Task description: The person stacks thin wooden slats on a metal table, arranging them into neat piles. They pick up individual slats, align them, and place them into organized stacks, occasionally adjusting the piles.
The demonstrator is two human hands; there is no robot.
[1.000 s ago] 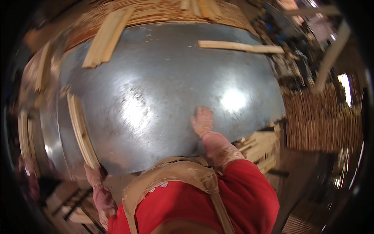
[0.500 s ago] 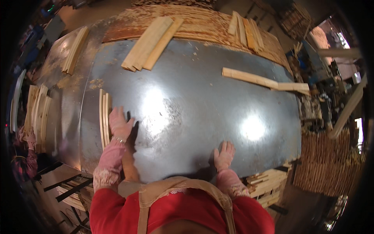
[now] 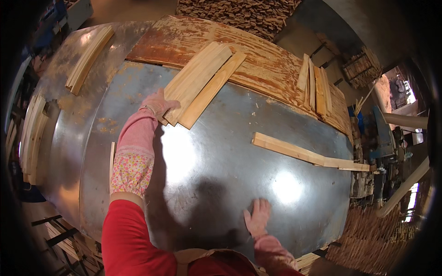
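Observation:
My left hand (image 3: 161,104) has reached across the metal table to a small stack of pale wooden boards (image 3: 202,76). Its thumb lies over their near end and the fingers close along the left edge, partly hidden. The boards lie slanted, overlapping the brown wooden panel at the back. Closer to me, my right hand (image 3: 258,218) rests flat on the metal tabletop (image 3: 216,156), fingers stretched out and holding nothing. Beneath my left forearm, thin wooden strips (image 3: 112,158) show only in part.
Two narrow wood pieces (image 3: 290,149) lie end to end at the right. Several strips (image 3: 315,87) rest on the brown panel (image 3: 271,55) at the back right. More boards lie at the left, one bundle (image 3: 90,60) farther back and another (image 3: 33,138) near the left edge.
My left hand has left the strips at the left and moved forward to the boards. The view has shifted. My right hand stays flat on the table.

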